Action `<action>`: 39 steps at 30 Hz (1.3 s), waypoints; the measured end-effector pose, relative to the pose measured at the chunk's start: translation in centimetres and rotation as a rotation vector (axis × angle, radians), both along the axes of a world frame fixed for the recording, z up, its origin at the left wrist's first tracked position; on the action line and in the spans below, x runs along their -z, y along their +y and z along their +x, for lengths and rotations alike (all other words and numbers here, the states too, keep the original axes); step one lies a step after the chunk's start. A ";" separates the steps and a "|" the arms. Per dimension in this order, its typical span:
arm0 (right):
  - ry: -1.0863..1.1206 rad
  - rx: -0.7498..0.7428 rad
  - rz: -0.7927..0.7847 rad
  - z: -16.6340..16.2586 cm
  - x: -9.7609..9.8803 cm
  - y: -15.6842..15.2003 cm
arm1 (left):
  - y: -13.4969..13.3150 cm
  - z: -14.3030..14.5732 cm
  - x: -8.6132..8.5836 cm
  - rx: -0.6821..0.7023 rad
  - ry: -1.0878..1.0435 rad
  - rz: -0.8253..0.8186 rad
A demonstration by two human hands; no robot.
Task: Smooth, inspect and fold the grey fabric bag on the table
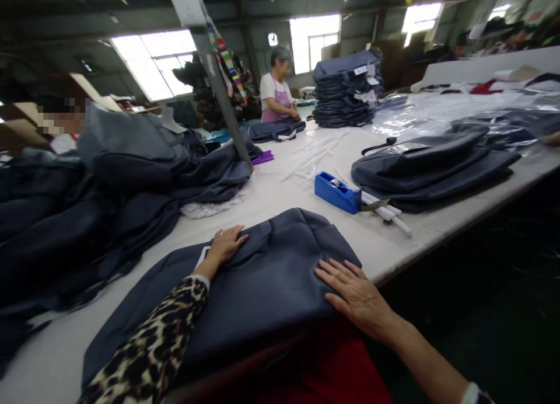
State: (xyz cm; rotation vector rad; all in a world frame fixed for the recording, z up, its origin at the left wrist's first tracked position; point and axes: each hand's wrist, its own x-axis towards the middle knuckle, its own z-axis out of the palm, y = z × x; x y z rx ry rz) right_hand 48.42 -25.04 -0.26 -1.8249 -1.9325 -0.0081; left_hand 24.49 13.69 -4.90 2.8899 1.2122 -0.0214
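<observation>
A dark blue-grey fabric bag [271, 281] lies flat along the near edge of the white table, part of it reaching past the edge. My left hand [225, 245] rests on its far side, fingers stretched out, by a strap and a white label [202, 257] that the wrist partly covers. On the bag's right end lies my right hand [356, 293], palm down with the fingers spread. Neither hand grips anything. A blue tape dispenser [336, 192] stands beyond the bag, to the right.
Dark bags [131, 176] are heaped on the left by a metal post [221, 89]. White rolled strips [396, 220] lie beside the dispenser. Stacked bags [429, 164] and clear plastic [406, 115] occupy the right. Across the table, a person in a purple apron [281, 97] handles a bag near a tall pile [345, 91].
</observation>
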 end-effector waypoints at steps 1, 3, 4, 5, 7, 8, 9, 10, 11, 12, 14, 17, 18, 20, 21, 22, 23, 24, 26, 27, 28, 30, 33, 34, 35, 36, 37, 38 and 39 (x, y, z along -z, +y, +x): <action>-0.049 -0.022 -0.025 -0.2 1.3 0.1 | 0.0 0.0 0.0 -0.006 -0.012 -0.003; -0.107 -0.010 -0.047 -0.3 3.6 0.0 | 0.1 0.0 -0.2 -0.013 -0.039 -0.010; -0.128 -0.001 -0.055 -0.2 4.2 -0.2 | 0.0 0.0 -0.3 -0.014 -0.054 -0.013; -0.144 0.007 -0.060 0.0 4.2 -0.3 | 0.0 0.0 -0.3 -0.015 -0.070 -0.014; -0.161 0.026 -0.048 0.0 2.6 -0.4 | -0.2 0.0 -0.4 -0.017 -0.104 -0.014; -0.161 0.035 -0.028 -0.2 1.2 -0.1 | -0.4 -0.1 -0.4 -0.016 -0.121 -0.013; -0.157 0.038 0.001 -0.6 -0.6 0.4 | -0.5 -0.1 -0.4 -0.014 -0.137 -0.013; -0.153 0.030 0.036 -1.2 -2.5 1.2 | -0.6 -0.1 -0.4 -0.011 -0.153 -0.012; -0.152 0.007 0.071 -2.0 -4.5 2.5 | -0.7 -0.1 -0.4 -0.008 -0.168 -0.010; -0.158 -0.029 0.098 -3.0 -6.2 4.1 | -0.9 -0.1 -0.4 -0.006 -0.183 -0.008; -0.184 -0.115 0.110 -5.4 -8.6 8.2 | -1.1 -0.2 -0.6 -0.004 -0.216 -0.003; -0.218 -0.186 -0.023 -8.7 -8.1 14.9 | -1.5 -0.5 -0.8 0.005 -0.278 0.002; -0.222 -0.199 -0.097 -9.4 -6.9 16.7 | -1.6 -0.6 -0.8 0.009 -0.303 0.004; -0.234 -0.245 -0.227 -10.2 -3.8 18.9 | -1.7 -0.7 -0.9 0.013 -0.362 0.006; -0.240 -0.256 -0.258 -10.4 -2.3 19.4 | -1.6 -0.7 -1.1 0.011 -0.394 0.006; -0.245 -0.263 -0.274 -10.3 -0.8 19.5 | -1.5 -0.8 -1.3 0.005 -0.426 0.007; -0.249 -0.267 -0.277 -10.2 0.3 19.4 | -1.4 -0.9 -1.6 -0.003 -0.457 0.009; -0.250 -0.269 -0.276 -10.1 1.2 19.1 | -1.3 -1.0 -2.1 -0.013 -0.486 0.012; -0.246 -0.276 -0.266 -9.7 2.2 18.7 | -1.1 -1.5 -3.3 -0.032 -0.533 0.022; -0.243 -0.276 -0.260 -9.6 2.4 18.7 | -1.1 -2.0 -3.9 -0.037 -0.547 0.026; -0.238 -0.277 -0.252 -9.5 2.6 18.7 | -1.3 -2.7 -4.5 -0.035 -0.553 0.025; -0.218 -0.285 -0.227 -9.6 2.6 18.8 | -2.2 -4.5 -5.4 -0.009 -0.535 0.002; -0.166 -0.350 -0.194 -10.4 2.4 18.6 | -4.9 -7.9 -5.2 0.063 -0.449 -0.063; -0.149 -0.376 -0.193 -10.9 2.1 18.3 | -6.0 -9.0 -4.7 0.083 -0.419 -0.083; -0.136 -0.395 -0.199 -11.5 1.7 17.8 | -7.2 -9.9 -4.1 0.095 -0.394 -0.098; -0.124 -0.404 -0.213 -12.1 1.3 17.3 | -8.3 -10.7 -3.5 0.098 -0.376 -0.108; -0.113 -0.407 -0.233 -12.8 0.7 16.8 | -9.2 -11.2 -2.9 0.093 -0.365 -0.114; -0.104 -0.407 -0.262 -13.4 0.0 16.2 | -10.0 -11.6 -2.4 0.083 -0.360 -0.117; -0.102 -0.407 -0.301 -14.0 -0.6 15.7 | -10.5 -11.8 -1.9 0.072 -0.359 -0.118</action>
